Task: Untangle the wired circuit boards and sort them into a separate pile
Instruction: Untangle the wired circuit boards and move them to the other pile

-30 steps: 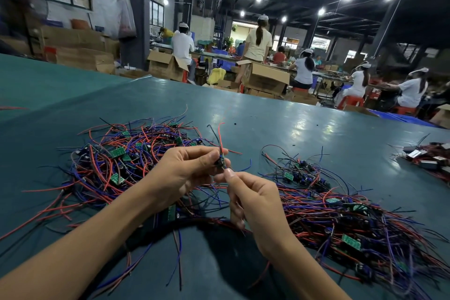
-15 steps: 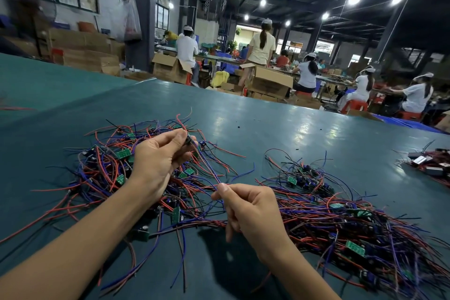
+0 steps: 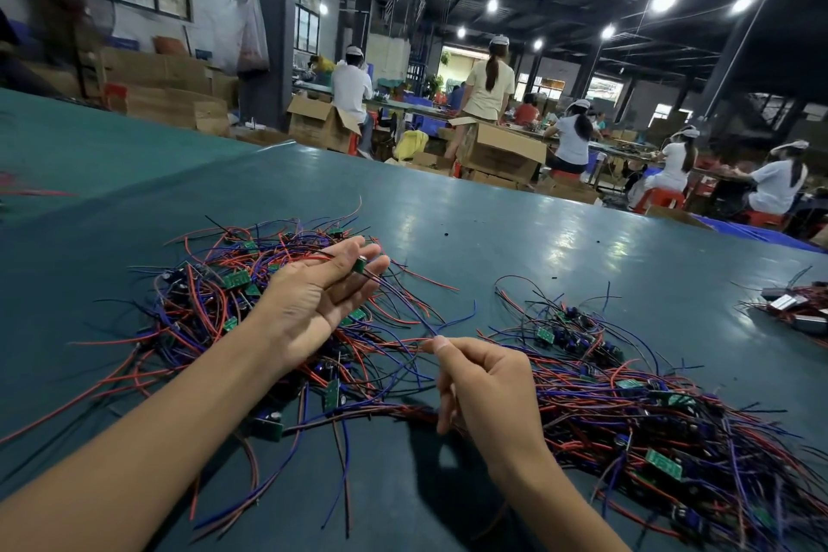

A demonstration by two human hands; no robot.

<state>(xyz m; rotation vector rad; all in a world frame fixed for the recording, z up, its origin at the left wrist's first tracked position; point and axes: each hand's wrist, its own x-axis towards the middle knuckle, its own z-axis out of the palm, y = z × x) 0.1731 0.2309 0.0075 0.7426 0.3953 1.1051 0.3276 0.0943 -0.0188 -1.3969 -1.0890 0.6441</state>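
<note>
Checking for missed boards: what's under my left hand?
The left hand is palm up above the tangled pile of red, blue and black wired boards. Whatever sits directly beneath the hand is covered.

Left hand now palm-up with straight fingers, small board loose on them, no longer pinched.

Green boards (red, blue wires)

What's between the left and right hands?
Head view: a thin purple wire runs from the small green circuit board on the left hand to the pinching right hand, over the tangled pile of red and purple wires.
</note>
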